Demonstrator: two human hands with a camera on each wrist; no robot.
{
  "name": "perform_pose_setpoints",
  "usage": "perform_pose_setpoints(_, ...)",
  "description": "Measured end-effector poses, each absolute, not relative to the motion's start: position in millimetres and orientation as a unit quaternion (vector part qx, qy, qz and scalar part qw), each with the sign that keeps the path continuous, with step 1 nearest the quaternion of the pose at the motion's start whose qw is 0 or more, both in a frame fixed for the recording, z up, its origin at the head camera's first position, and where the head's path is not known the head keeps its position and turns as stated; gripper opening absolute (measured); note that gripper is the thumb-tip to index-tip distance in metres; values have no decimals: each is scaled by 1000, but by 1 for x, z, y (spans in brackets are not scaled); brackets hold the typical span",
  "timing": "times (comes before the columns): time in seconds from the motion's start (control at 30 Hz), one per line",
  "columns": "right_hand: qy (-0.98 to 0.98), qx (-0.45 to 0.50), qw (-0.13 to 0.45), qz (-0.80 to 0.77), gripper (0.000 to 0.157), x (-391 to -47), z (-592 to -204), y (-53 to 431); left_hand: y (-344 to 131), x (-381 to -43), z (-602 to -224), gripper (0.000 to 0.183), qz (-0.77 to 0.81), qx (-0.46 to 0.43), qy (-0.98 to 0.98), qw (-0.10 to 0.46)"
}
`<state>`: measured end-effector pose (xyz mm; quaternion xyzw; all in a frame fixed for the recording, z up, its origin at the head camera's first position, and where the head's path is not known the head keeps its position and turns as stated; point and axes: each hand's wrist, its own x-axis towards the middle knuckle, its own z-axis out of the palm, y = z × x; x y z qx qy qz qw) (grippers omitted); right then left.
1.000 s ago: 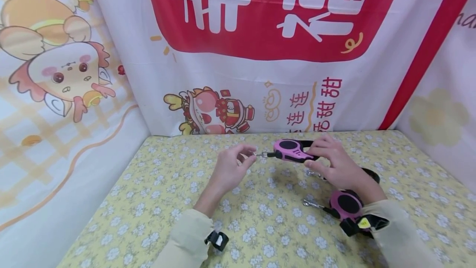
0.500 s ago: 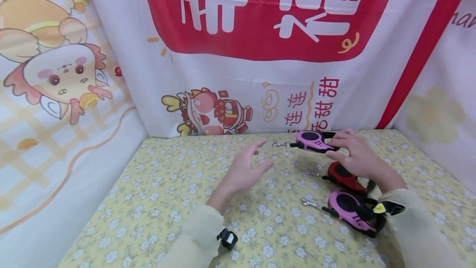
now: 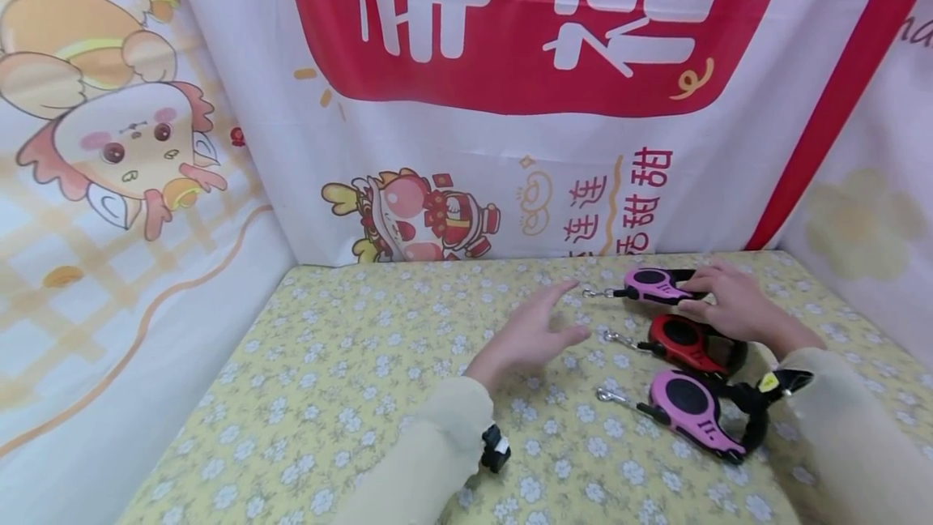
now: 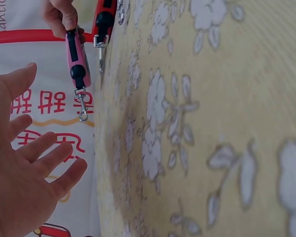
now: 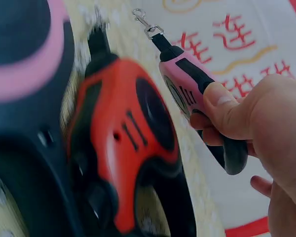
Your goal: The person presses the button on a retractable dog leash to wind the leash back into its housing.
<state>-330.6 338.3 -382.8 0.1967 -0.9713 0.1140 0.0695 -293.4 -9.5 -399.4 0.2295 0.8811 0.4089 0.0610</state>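
My right hand (image 3: 739,308) grips a pink and black retractable dog leash (image 3: 653,285) by its handle, near the back of the table. The leash's metal clip (image 5: 140,17) points left. Thumb and curled fingers close round the handle in the right wrist view. To the left of that clip, my left hand (image 3: 530,335) holds nothing, its fingers spread apart, palm showing in the left wrist view. Nearer to me lie a red and black leash (image 3: 678,337) and another pink leash (image 3: 688,403), their clips also pointing left.
A floral yellow cloth (image 3: 350,395) covers the table. Behind it hangs a white and red printed backdrop (image 3: 503,104), with printed cloth walls on both sides. Both forearms wear black wrist straps; one strap (image 3: 496,449) shows at the left sleeve.
The pink leash has moved right and lower in my right hand. My left hand, earlier at its clip, has let go, opened and also shifted right. The red leash has come into view.
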Motion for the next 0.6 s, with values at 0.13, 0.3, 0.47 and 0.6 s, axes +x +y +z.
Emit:
perform_pose_setpoints(0.13,-974,195,43,111,39,-339,-389,348,-3,-294,-403,78,410,236,879,65)
perform_pose_setpoints(0.3,-975,186,13,119,39,-348,-392,355,5,-292,-404,79,400,245,880,69)
perform_pose_setpoints(0.47,-979,148,-10,139,34,-351,-392,356,7,-288,-397,81,323,244,914,36)
perform_pose_setpoints(0.6,-983,118,16,138,46,-346,-389,347,-6,-284,-386,87,175,229,957,-34)
